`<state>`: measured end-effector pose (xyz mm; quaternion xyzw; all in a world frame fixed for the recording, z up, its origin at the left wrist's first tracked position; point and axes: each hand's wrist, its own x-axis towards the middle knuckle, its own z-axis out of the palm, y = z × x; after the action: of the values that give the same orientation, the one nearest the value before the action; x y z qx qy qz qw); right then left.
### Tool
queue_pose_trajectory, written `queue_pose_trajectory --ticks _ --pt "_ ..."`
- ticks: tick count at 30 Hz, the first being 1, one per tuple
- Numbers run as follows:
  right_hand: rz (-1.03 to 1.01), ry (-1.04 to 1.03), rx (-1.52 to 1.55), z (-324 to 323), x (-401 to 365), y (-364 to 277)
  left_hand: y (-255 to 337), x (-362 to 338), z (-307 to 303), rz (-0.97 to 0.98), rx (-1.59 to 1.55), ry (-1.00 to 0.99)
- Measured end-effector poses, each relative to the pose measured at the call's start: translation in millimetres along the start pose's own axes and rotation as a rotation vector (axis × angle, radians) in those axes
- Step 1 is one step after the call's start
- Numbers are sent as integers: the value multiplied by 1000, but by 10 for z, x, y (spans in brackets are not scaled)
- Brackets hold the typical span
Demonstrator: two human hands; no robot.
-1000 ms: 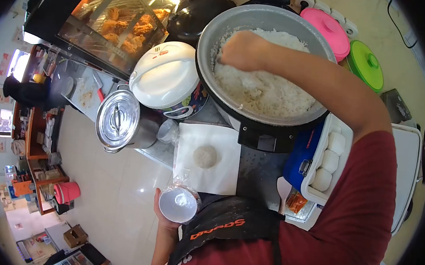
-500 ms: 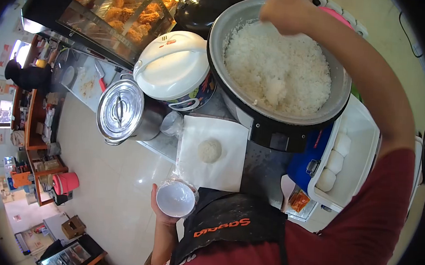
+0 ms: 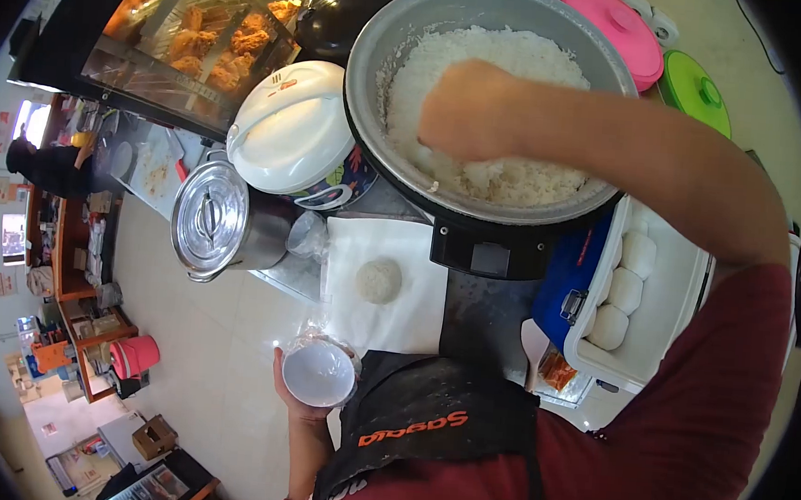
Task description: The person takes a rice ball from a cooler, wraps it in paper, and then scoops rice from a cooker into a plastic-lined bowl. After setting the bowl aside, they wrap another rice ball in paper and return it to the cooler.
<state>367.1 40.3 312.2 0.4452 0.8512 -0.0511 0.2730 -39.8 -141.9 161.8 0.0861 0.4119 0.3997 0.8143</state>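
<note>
My left hand [image 3: 286, 393] grips a small white bowl [image 3: 318, 372] from below and the side, beside the black apron. Clear plastic wrap shows around the bowl's rim, and its inside looks bare. Inside the large rice cooker [image 3: 367, 94], my right hand [image 3: 471, 111] is closed and low over the white rice [image 3: 525, 59]. Its fingertips are hidden, so what it holds cannot be made out. Between the hands, a round mound of rice [image 3: 379, 280] sits on white paper [image 3: 404, 329].
A white-lidded pot [image 3: 288, 131] and a steel pot [image 3: 208, 213] stand left of the cooker. Wrapped white portions [image 3: 625, 289] lie in a blue cooler [image 3: 560, 289] at right. A rice paddle [image 3: 533, 343] rests near the apron. Fried chicken fills a glass warmer [image 3: 178, 39].
My right hand has come down from the cooker's far rim to the rice, moving left and nearer. My left hand still holds the bowl. The view has shifted slightly.
</note>
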Motion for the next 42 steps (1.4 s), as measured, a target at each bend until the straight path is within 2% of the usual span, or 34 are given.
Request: queue_pose_trajectory --ticks 1,3,6,8,11,13,15,18,20,22,24,26,27,28,30,33,36,42 --pt "-24 -112 -102 -62 -197 -132 7 4 85 12 22 55" --pt "-84 -27 -238 174 -490 -213 -1 -32 264 34 68 171" --pt "8 289 -137 383 -736 31 10 -42 260 50 60 201" --pt "110 327 -109 370 -784 120 29 -20 258 42 66 220" --pt "165 435 -66 329 -519 214 34 45 348 31 110 208" --pt "57 600 -78 359 -112 239 53 67 369 13 126 148" --pt "-4 302 -101 228 125 71 80 116 261 -19 101 43" --pt "-77 85 -33 93 -268 -106 94 135 189 1 116 32" --pt "-122 39 -30 169 -526 -121 69 137 235 25 126 103" --pt "-157 -66 -171 163 -744 -141 73 192 331 51 155 166" --pt "-136 -176 -132 168 -883 -53 89 193 382 63 203 239" --pt "-62 -125 -37 113 -1035 154 114 200 361 101 196 255" --pt "-7 -10 -3 187 -1075 276 125 208 352 118 192 261" --pt "43 107 36 255 -1113 397 145 219 365 114 187 249" --pt "178 523 93 510 -1172 684 199 259 421 104 182 226" --pt "351 351 152 721 -966 935 273 362 490 121 244 152" --pt "299 255 213 911 -1026 728 319 398 516 118 199 148" --pt "171 -128 583 600 -1154 619 321 389 451 90 204 99"
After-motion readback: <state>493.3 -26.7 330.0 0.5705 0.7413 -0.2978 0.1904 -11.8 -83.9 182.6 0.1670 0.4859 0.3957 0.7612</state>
